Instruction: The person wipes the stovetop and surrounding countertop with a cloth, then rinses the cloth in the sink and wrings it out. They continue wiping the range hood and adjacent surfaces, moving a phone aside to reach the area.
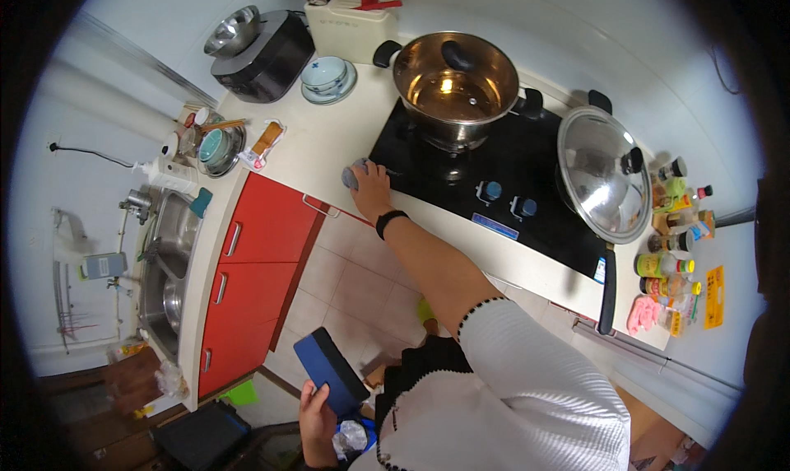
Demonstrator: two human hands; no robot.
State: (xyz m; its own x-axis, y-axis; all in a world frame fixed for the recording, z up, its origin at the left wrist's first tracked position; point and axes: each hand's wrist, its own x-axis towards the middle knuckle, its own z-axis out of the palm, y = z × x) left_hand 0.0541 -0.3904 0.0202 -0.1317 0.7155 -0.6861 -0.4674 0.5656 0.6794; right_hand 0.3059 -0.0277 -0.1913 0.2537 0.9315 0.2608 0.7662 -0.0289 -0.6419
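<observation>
My right hand [370,190], with a black band at the wrist, presses a grey cloth [355,173] on the white countertop [315,143], at the left front corner of the black glass cooktop [426,177]. Low in the view, my left hand [318,412] holds a flat dark blue case [330,372] above the floor. On the cooktop's rear burner area stands an open two-handled steel pot [457,113]. To its right a domed steel lid [595,174] covers a pan whose black handle [608,292] points towards me.
Nested bowls [325,72] on a plate and a black appliance [265,60] stand at the back left. Further left are a steel sink [185,224] and a soap bottle [170,174]. Seasoning bottles [660,265] and a pink cloth [644,313] line the right end. Red cabinets [259,286] face the floor.
</observation>
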